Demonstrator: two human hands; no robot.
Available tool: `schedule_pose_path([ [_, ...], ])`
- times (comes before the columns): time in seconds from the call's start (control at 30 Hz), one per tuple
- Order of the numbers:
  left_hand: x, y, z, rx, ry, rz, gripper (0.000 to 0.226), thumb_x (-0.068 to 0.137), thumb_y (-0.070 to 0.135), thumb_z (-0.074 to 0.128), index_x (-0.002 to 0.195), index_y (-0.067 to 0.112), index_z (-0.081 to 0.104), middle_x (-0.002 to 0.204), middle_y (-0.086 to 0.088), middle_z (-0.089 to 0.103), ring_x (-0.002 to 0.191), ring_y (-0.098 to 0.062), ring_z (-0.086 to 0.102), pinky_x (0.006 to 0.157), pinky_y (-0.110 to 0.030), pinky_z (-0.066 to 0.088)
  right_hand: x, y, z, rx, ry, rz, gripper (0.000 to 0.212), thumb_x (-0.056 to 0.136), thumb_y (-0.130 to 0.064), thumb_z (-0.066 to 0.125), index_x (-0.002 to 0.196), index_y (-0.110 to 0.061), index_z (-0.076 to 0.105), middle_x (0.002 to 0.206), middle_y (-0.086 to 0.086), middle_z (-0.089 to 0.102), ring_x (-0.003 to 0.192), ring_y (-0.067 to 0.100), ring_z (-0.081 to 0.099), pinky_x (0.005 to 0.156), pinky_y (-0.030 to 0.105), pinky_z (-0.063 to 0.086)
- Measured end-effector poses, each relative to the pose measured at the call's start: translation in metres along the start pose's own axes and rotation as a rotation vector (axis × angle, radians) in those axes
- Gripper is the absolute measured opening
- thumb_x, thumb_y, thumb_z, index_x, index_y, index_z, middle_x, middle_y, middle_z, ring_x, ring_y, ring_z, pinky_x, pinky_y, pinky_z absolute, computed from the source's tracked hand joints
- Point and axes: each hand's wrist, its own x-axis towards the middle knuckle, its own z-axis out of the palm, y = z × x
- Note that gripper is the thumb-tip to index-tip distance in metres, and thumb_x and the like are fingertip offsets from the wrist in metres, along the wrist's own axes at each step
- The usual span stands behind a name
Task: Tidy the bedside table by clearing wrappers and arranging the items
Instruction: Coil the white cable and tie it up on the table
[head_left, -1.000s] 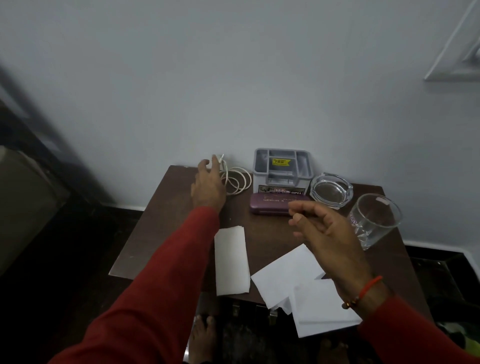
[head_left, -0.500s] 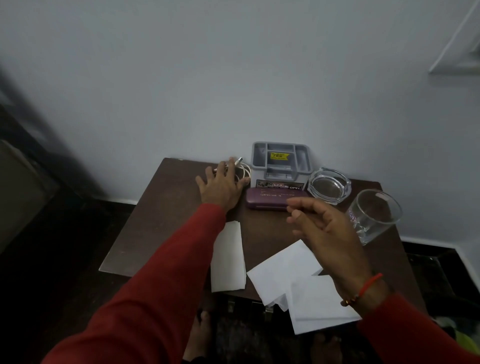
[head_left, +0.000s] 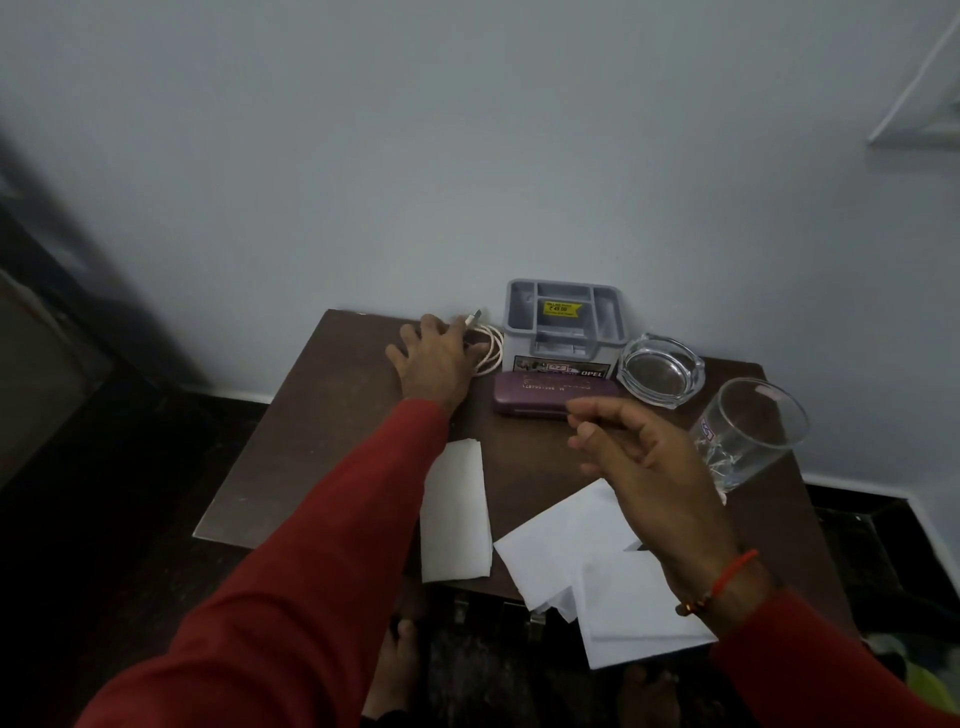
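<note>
On the dark brown bedside table (head_left: 322, 441), my left hand (head_left: 434, 358) lies flat with spread fingers over a coiled white cable (head_left: 491, 351) at the back, next to a grey organiser box (head_left: 563, 325). A purple case (head_left: 540, 397) lies in front of that box. My right hand (head_left: 639, 462) hovers above the table with loosely bent fingers, holding nothing. A folded white tissue (head_left: 454, 514) lies near the front edge, and two more white paper sheets (head_left: 597, 571) overlap and hang over the front edge.
A glass ashtray (head_left: 662, 369) sits right of the organiser. A clear drinking glass (head_left: 748, 431) stands at the table's right side, close to my right hand. The wall runs right behind the table. Bare feet (head_left: 395, 670) show on the dark floor below.
My left hand slid right from beside the cable to rest on top of it. My right hand stayed hovering in about the same place.
</note>
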Motion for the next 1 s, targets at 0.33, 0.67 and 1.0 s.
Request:
schedule_pose_path([
  [0.33, -0.001, -0.027, -0.035, -0.399, 0.121, -0.142, 0.023, 0.1, 0.015, 0.047, 0.113, 0.0, 0.059, 0.116, -0.028, 0.056, 0.106, -0.049, 0.058, 0.091, -0.051, 0.046, 0.003, -0.006, 0.014, 0.003, -0.03, -0.038, 0.023, 0.094, -0.014, 0.064, 0.102, -0.035, 0.071, 0.103, -0.01, 0.074, 0.099, 0.008, 0.069, 0.094, 0.044, 0.057],
  [0.67, -0.105, 0.006, -0.106, -0.419, 0.106, 0.456, 0.033, 0.085, 0.021, 0.055, 0.108, 0.002, 0.067, 0.092, -0.011, 0.062, 0.083, -0.027, 0.058, 0.075, -0.04, 0.049, -0.002, -0.017, 0.031, -0.001, -0.14, -0.069, 0.095, 0.069, -0.078, 0.063, 0.15, -0.044, 0.027, 0.158, -0.01, 0.033, 0.142, 0.009, 0.037, 0.113, 0.037, 0.038],
  [1.0, -0.175, 0.028, -0.115, -1.47, -0.305, -0.239, 0.023, 0.101, 0.016, 0.059, 0.123, 0.017, 0.064, 0.102, -0.008, 0.075, 0.081, -0.016, 0.072, 0.066, -0.036, 0.061, 0.003, -0.011, 0.015, 0.339, -0.164, 0.101, 0.018, 0.095, -0.011, 0.063, 0.109, -0.01, 0.074, 0.081, 0.008, 0.07, 0.062, 0.018, 0.06, 0.054, 0.023, 0.05],
])
